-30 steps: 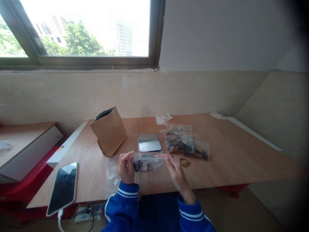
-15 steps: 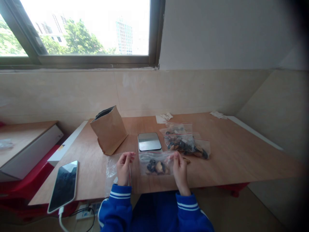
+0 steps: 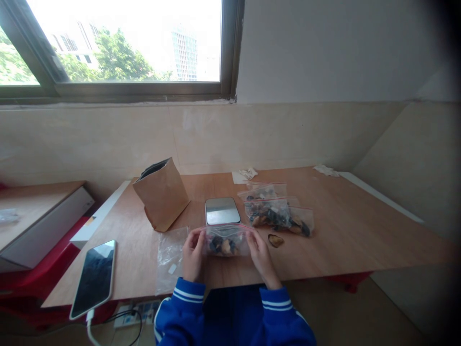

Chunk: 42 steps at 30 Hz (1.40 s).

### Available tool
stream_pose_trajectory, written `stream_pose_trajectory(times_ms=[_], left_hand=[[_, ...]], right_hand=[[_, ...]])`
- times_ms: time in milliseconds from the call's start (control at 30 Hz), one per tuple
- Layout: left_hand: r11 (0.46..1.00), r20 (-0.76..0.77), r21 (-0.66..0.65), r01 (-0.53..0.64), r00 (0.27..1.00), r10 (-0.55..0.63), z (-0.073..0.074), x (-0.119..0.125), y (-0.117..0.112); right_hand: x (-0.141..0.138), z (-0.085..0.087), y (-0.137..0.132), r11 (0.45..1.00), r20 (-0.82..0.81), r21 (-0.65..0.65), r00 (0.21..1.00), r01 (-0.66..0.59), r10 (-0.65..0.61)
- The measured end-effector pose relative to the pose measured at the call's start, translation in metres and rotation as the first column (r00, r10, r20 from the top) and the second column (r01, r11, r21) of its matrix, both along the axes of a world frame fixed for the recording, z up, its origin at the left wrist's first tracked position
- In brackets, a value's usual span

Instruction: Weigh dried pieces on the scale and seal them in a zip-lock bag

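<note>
A clear zip bag [image 3: 226, 246] with dark and tan dried pieces, like dried mushrooms, is held between both hands near the table's front edge. My left hand [image 3: 193, 252] pinches its upper left corner. On the opposite corner, my right hand [image 3: 260, 252] is closed on the bag. Just behind the bag lies a flat scale [image 3: 222, 210] with a shiny top. To the right of my right hand rests one loose dried slice [image 3: 275, 240]. Whether the bag's seal is closed I cannot tell.
Several filled zip bags [image 3: 275, 214] overlap right of the scale. A brown paper bag [image 3: 163, 197] stands open at the left. An empty clear bag [image 3: 171, 262] lies left of my hand. A phone [image 3: 94, 276] with a cable sits at the table's left corner.
My left hand has moved right and taken hold of the bag's left corner. The bag and my right hand have shifted left, uncovering the loose slice.
</note>
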State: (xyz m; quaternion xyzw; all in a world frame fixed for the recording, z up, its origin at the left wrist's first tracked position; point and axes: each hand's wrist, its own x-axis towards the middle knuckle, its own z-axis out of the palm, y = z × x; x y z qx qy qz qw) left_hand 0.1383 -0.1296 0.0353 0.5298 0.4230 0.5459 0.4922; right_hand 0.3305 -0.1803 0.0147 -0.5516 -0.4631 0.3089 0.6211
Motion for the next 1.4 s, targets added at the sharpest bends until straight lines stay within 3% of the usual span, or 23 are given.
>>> stream_pose_trajectory(times_ms=[267,467,633,1000,1233,1400], left_hand=[[0.989,-0.056,0.001,-0.147,0.988,0.146,-0.005,-0.008,0.005],[0.992,-0.011,0.000,-0.128,0.992,0.128,-0.009,-0.011,0.007],[0.990,0.012,-0.005,-0.141,0.990,0.141,-0.012,-0.012,0.007],[0.995,-0.038,-0.017,-0.093,0.995,0.093,0.004,-0.020,0.002],[0.995,-0.013,-0.005,-0.099,0.995,0.099,0.005,-0.020,0.002],[1.000,0.050,-0.027,0.003,0.999,-0.001,0.009,-0.017,-0.002]], right_hand=[[0.002,-0.001,0.000,0.995,0.111,-0.008,0.989,0.104,-0.102],[0.006,-0.008,0.002,0.981,0.123,-0.001,0.973,0.194,-0.193],[0.009,-0.007,0.001,0.989,0.142,0.014,0.979,0.147,-0.148],[0.003,-0.008,0.004,0.952,0.291,0.160,0.909,0.261,-0.298],[-0.003,-0.003,0.002,0.970,0.179,0.093,0.955,0.223,-0.237],[-0.009,0.001,-0.001,0.992,0.015,0.005,0.992,0.126,-0.126]])
